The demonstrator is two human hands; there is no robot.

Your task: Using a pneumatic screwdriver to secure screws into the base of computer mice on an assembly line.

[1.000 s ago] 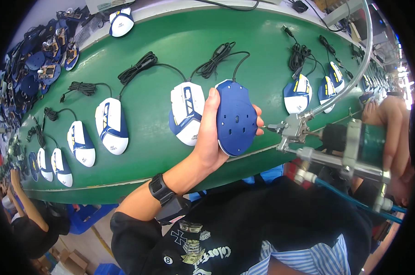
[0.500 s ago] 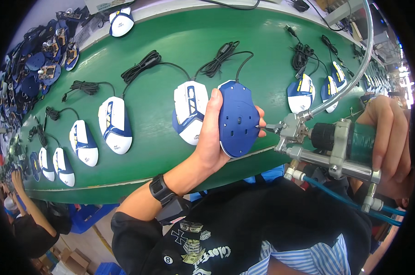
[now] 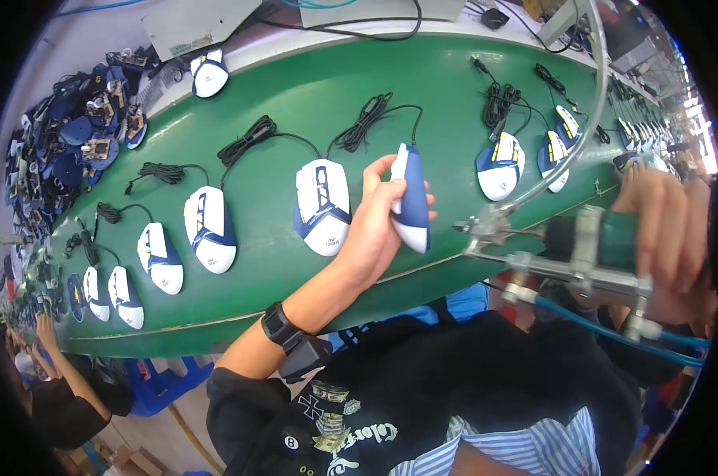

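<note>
My left hand [image 3: 372,222] grips a blue and white computer mouse [image 3: 413,202] a little above the green bench. It is tilted on edge, with its blue underside turned to the right and its black cable trailing up behind. In my right hand [image 3: 667,230] is a pneumatic screwdriver [image 3: 586,247], its metal nose pointing left and standing apart from the mouse. A clear hose [image 3: 601,87] runs up from the nose, and blue air tubes [image 3: 589,316] lead off to the lower right. Just left of my left hand lies another mouse [image 3: 323,208], top side up.
Several mice with bundled black cables stand in a row along the green bench [image 3: 240,103], left and right. A pile of blue shells and circuit boards [image 3: 77,131] fills the far left. Another person's arm [image 3: 69,369] shows at the lower left.
The held mouse has been rolled from underside-up onto its edge. The screwdriver's tip, earlier at its underside, is now off to the right. The view has shifted slightly.
</note>
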